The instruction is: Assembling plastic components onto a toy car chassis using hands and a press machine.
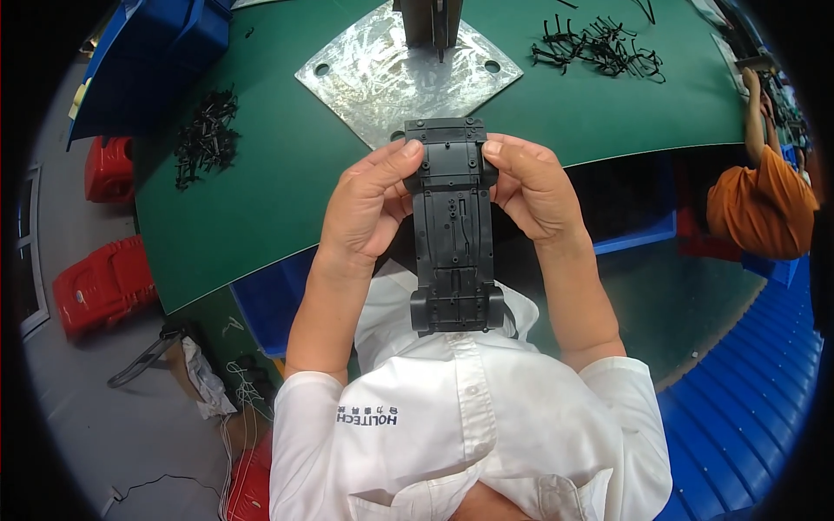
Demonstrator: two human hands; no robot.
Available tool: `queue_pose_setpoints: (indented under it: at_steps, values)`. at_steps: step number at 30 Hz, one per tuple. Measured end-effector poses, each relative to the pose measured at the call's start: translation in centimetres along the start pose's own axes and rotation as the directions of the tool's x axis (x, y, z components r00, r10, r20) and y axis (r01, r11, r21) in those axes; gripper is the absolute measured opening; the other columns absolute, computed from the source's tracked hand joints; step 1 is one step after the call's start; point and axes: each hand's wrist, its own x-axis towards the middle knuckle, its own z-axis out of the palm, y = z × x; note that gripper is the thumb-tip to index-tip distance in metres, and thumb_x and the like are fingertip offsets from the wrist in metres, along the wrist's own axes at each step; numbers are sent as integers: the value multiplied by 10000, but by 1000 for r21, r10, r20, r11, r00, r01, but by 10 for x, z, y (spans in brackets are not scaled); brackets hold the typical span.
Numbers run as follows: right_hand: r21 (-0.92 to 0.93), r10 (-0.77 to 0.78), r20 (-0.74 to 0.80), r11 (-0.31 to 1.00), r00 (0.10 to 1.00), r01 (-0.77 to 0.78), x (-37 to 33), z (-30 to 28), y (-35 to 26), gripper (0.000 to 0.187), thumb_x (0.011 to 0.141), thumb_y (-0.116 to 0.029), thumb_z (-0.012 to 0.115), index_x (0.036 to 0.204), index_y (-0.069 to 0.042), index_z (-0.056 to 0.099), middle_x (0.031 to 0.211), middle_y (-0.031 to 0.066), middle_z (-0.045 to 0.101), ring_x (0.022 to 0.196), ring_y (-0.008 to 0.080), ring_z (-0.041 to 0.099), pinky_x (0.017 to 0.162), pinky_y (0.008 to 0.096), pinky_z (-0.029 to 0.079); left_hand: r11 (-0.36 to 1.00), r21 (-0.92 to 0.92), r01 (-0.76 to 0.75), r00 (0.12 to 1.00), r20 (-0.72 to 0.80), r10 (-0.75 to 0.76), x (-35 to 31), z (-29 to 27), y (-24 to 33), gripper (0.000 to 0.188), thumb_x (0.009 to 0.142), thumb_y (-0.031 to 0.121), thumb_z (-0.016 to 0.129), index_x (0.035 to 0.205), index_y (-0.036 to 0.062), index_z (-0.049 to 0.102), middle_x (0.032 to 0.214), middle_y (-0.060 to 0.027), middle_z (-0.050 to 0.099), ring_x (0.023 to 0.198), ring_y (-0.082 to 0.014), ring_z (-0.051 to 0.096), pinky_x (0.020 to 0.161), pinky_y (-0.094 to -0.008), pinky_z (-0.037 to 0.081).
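Note:
A black plastic toy car chassis [450,230] is held up lengthwise in front of my chest, its flat side with small screw holes facing up. My left hand [369,195] grips its far left corner, thumb on top by the wheel. On the far right corner my right hand [537,187] closes the same way, thumb pressed on the edge. Wheels show at the near end, one on each side; the far wheels are partly covered by my fingers. Just beyond the chassis, a scuffed metal base plate [373,74] lies on the green table, carrying an upright metal fixture [427,24].
Small black parts lie in a pile [207,139] on the table's left and another heap [599,48] at the far right. A blue bin [161,56] stands at the far left. Red stools [106,286] are beside the table. Another person in orange [760,208] sits at the right.

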Motion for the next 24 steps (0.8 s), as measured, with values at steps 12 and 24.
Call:
queue_pose_setpoints:
  at_steps: [12,24]
  values:
    - [13,4,-8,1000,1000,-4,1,-1,-5,295,859,-107,506,1078,90,526,912,108,622,760,139,609,653,251,506,998,-59,24,999,28,-22,4,-6,-4,303,871,156,555,1100,-39,516,1033,-99,591,941,-167,571,851,-303,456]
    - [39,-20,-38,999,999,22,19,-2,-9,194,853,-162,544,944,3,591,804,20,623,651,66,576,547,189,452,1000,-11,6,1000,-1,-6,17,4,4,301,843,218,611,1041,-6,571,916,-57,633,780,-97,599,672,-211,484]
